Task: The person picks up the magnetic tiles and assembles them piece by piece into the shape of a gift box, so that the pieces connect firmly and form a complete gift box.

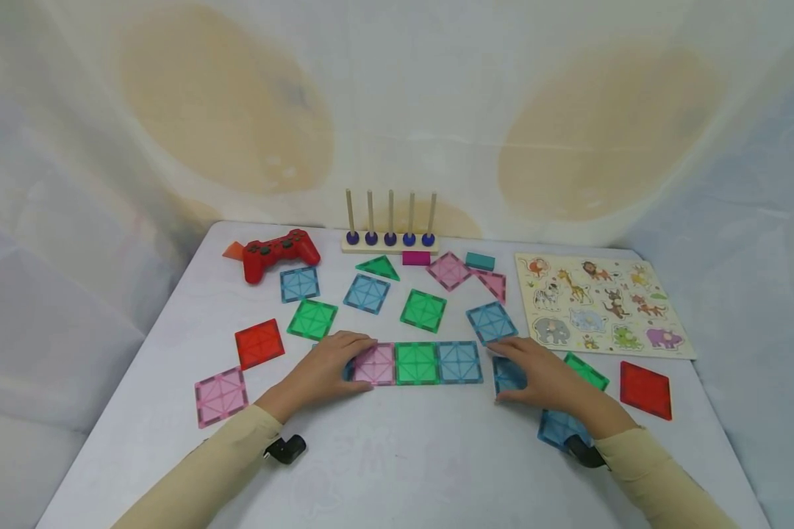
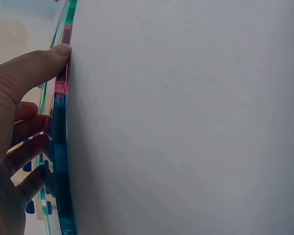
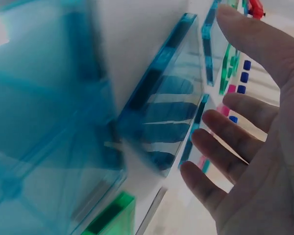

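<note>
On the bench, flat left hand touches the pink tile; flat right hand covers a blue tile. No writing readable.

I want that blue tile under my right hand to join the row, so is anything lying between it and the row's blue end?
Nothing visible: only bare table separates the blue tile from the row's blue end.

Bright, even, soft-shadowed light; head view sharp, right wrist view's near tiles blurred.
</note>
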A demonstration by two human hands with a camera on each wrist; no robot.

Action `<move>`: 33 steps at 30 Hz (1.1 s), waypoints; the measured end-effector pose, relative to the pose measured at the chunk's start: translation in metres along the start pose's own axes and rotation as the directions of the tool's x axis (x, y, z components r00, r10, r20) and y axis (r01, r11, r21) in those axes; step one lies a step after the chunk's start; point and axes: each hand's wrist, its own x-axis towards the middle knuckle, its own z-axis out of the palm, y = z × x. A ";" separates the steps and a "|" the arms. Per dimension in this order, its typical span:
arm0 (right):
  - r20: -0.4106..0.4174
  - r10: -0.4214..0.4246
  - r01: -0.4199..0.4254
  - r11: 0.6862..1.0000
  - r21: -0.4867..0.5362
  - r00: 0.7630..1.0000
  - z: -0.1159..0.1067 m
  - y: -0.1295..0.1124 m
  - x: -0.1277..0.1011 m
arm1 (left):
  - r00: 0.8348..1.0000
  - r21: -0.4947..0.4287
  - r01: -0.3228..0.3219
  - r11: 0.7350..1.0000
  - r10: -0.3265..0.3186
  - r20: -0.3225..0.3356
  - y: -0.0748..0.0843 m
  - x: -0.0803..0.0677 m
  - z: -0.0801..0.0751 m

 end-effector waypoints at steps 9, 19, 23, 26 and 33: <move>0.052 0.032 -0.029 0.998 -0.054 0.998 -0.001 0.002 -0.007 | 1.000 0.006 -0.022 1.000 0.022 -0.006 0.000 0.004 0.001; 0.029 0.050 -0.050 0.999 -0.013 0.998 -0.005 0.000 -0.006 | 0.999 0.006 -0.040 0.999 0.040 -0.002 0.002 0.010 0.003; 0.002 0.009 -0.009 1.000 0.004 1.000 -0.005 -0.005 -0.004 | 0.999 0.012 -0.039 0.999 0.039 0.003 0.002 0.011 0.004; -0.012 -0.045 0.045 0.999 -0.002 0.999 -0.004 -0.011 -0.002 | 0.999 0.021 -0.042 0.999 0.042 0.004 0.003 0.012 0.004; -0.003 -0.135 0.135 0.991 -0.018 0.991 0.003 -0.028 0.004 | 0.999 0.028 -0.039 0.999 0.039 0.009 0.003 0.013 0.005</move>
